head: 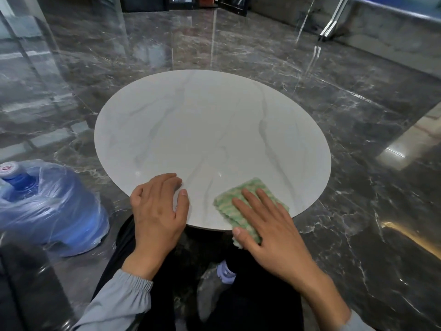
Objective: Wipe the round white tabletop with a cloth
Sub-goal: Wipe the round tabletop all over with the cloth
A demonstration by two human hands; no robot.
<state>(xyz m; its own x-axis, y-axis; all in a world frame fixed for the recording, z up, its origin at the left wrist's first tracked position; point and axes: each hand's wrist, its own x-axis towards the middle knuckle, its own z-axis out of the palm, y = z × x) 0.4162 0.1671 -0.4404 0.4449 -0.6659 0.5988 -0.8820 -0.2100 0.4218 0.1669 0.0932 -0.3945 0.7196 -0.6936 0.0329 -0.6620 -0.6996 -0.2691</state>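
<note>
The round white tabletop [210, 130] with faint grey veins fills the middle of the view. A folded green and cream cloth [235, 199] lies on its near edge, a bit right of centre, and hangs slightly over the rim. My right hand [269, 230] presses flat on the cloth with straight fingers, thumb at the cloth's near corner. My left hand [158, 209] rests on the near rim to the left of the cloth, with fingers bent on the top and thumb lying along the surface. It holds nothing.
A blue water jug [47, 206] wrapped in clear plastic stands on the dark marble floor [358, 115] at the left, close to the table. My legs and a shoe [225, 274] are under the near edge. Glass and metal fittings stand far back.
</note>
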